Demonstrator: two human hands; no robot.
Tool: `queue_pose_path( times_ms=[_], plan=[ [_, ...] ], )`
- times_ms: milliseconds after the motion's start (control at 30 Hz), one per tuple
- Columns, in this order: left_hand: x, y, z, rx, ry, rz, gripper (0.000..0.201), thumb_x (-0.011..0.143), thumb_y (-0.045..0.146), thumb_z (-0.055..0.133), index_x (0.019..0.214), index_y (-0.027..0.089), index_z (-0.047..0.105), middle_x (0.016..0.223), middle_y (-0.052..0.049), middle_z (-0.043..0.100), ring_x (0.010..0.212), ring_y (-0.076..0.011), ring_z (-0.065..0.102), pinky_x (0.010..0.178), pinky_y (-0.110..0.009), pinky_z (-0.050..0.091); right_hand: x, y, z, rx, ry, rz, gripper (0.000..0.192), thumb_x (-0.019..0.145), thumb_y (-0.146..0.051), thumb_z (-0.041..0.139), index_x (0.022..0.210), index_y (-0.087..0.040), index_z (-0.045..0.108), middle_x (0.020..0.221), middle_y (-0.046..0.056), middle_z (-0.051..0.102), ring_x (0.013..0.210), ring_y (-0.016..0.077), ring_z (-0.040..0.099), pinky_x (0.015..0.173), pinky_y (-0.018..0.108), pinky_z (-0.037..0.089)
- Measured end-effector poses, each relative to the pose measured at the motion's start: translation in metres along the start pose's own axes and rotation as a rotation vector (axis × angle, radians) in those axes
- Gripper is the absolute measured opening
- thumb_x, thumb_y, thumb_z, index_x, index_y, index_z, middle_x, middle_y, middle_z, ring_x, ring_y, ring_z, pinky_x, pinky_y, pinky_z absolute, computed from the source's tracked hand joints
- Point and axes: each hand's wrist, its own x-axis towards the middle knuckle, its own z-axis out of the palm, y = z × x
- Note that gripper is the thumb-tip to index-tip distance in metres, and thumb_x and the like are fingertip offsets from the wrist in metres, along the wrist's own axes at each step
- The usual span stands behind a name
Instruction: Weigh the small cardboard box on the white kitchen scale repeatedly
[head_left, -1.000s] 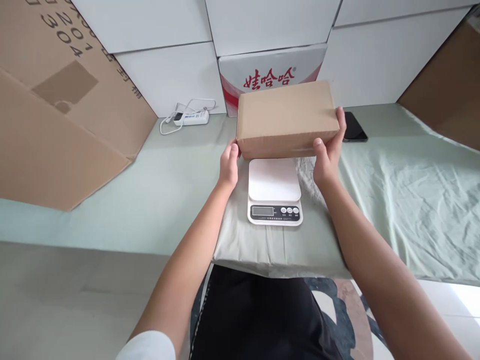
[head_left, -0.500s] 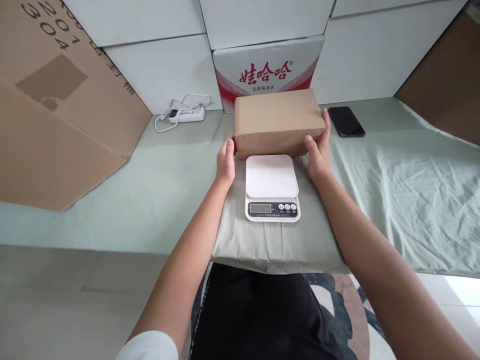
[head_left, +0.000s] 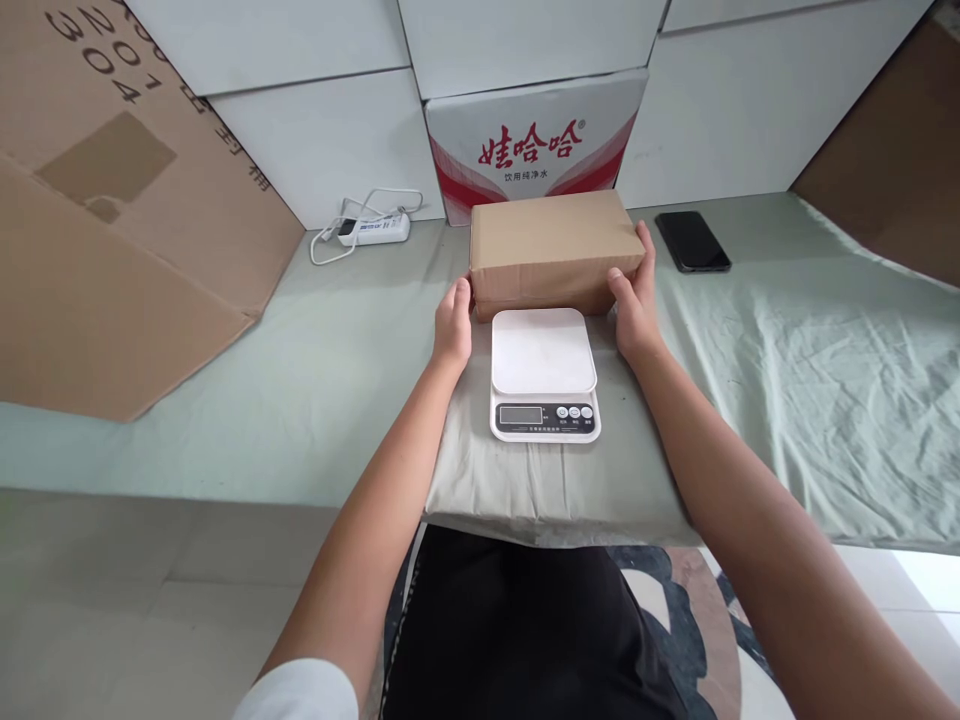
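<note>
A closed brown cardboard box [head_left: 555, 240] is gripped between my two hands at its short ends, just behind the scale. My left hand [head_left: 453, 322] presses the box's left end, its thumb pointing up and its other fingers largely hidden. On the right end, my right hand [head_left: 636, 300] has its thumb on the front face and a finger along the side. Directly in front of the box lies a white digital kitchen scale [head_left: 544, 375] with a bare platform. Its display is blank, with several round buttons to the right.
The table has a pale green cloth [head_left: 337, 400]. Behind stands a white and red carton [head_left: 532, 140] against white panels. A white power strip with cable [head_left: 375, 229] lies back left, a black smartphone [head_left: 693, 241] back right. Large cardboard sheets [head_left: 135, 300] flank the left; another brown board [head_left: 892, 160] stands right.
The box's back edge has come down slightly, so it sits flatter behind the scale. Both hands have kept their hold and barely shifted.
</note>
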Motion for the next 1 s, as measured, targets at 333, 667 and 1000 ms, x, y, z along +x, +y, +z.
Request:
queue_pose_path(
  times_ms=[333,667,1000],
  plan=[
    [0.009,-0.007,-0.010,0.028,0.059,-0.007,0.104,0.092,0.105,0.044,0.155,0.026,0.072,0.176,-0.015,0.065,0.172,-0.0349,0.055,0.137,-0.044,0.051,0.001,0.006,-0.012,-0.054,0.066,0.021,0.108,0.091,-0.102,0.041,0.184,-0.050,0.021,0.190,-0.001,0.042,0.177,0.0420,0.040,0.145,0.073,0.038],
    [0.022,-0.011,-0.034,0.032,0.131,-0.026,0.113,0.091,0.108,0.033,0.162,0.027,0.068,0.183,-0.016,0.056,0.176,-0.0331,0.048,0.138,-0.043,0.048,0.000,0.033,-0.034,0.041,0.289,0.276,0.098,0.094,-0.095,0.042,0.181,-0.050,0.029,0.167,0.009,0.064,0.146,0.0426,0.070,0.121,0.075,0.058],
    [0.016,-0.012,-0.017,0.009,0.112,-0.069,0.104,0.097,0.102,0.037,0.158,0.024,0.070,0.180,-0.017,0.060,0.174,-0.0350,0.051,0.139,-0.048,0.049,-0.003,0.019,-0.014,0.125,0.199,0.254,0.078,0.094,-0.082,0.057,0.160,-0.041,0.058,0.147,0.008,0.078,0.128,0.0338,0.080,0.114,0.065,0.067]
  ],
)
